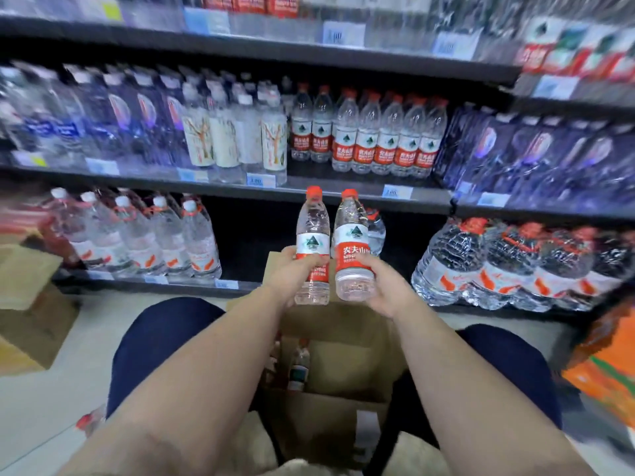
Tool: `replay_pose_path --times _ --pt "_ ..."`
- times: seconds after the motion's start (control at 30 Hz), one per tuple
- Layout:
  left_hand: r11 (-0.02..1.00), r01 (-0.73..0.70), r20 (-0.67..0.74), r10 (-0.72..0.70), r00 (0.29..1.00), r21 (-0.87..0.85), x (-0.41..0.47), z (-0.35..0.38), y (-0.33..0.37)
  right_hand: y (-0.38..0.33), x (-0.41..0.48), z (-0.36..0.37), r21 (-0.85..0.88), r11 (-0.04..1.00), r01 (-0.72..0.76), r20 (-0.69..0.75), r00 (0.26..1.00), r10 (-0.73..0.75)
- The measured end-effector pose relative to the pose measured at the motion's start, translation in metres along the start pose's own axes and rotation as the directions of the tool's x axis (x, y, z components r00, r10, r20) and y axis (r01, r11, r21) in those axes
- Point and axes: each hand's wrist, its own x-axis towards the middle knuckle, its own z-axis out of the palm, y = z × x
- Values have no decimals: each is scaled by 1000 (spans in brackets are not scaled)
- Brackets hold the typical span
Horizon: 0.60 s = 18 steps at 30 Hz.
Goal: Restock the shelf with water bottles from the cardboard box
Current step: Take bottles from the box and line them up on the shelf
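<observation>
Head view: left hand (292, 269) and right hand (385, 286) each wrap a water bottle (312, 249) above the cardboard box (330, 417), below the full shelf (343, 192).

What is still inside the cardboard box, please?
Inside the cardboard box, one upright bottle shows, with blurred ones beside it; the left forearm covers the rest.

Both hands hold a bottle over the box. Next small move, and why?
Probably lift both bottles up and forward to the middle shelf, into the gap left of the matching red-label row. The left hand and right hand each already grip an upright red-capped bottle clear above the cardboard box, just below that shelf edge.
</observation>
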Motion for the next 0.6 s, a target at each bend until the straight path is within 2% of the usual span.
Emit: replay_pose_path --times 0.2,0.33,0.6 --pt "985 -171 31 171 985 8 -11 25 52 -50 -17 10 -108 979 174 96 982 -164" --pt "973 -229 64 228 972 17 -1 33 87 -87 -15 11 -217 934 284 71 959 -275" --pt "952 -305 87 303 949 14 51 42 137 -148 29 12 -216 890 401 93 916 -390"
